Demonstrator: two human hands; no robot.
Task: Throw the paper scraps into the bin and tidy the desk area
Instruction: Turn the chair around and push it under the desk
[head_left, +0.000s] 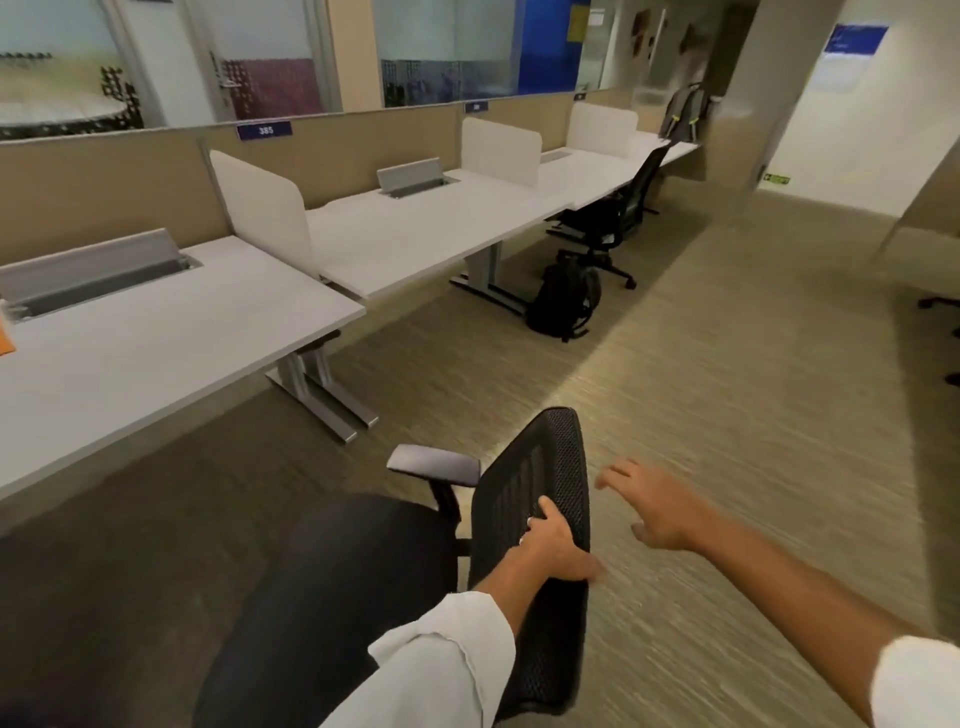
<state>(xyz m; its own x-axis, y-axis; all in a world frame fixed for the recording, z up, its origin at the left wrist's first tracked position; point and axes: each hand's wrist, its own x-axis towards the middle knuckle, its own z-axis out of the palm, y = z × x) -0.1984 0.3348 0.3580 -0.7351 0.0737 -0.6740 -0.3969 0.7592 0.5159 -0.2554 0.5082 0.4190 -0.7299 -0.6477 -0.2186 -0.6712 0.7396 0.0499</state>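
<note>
A black office chair (332, 582) with a mesh backrest (545, 467) stands on the carpet in the lower middle, its seat turned toward the white desk (156, 343) at left. My left hand (553, 548) grips the edge of the mesh backrest. My right hand (654, 506) hovers just right of the backrest with fingers spread, holding nothing. An orange scrap (6, 338) shows at the desk's far left edge. No bin is in view.
A row of white desks with dividers (265, 213) runs toward the back right. A black backpack (563, 301) sits on the floor by a desk leg (322, 395). Another black chair (618, 213) stands further back. Carpeted floor (753, 389) spreads to the right.
</note>
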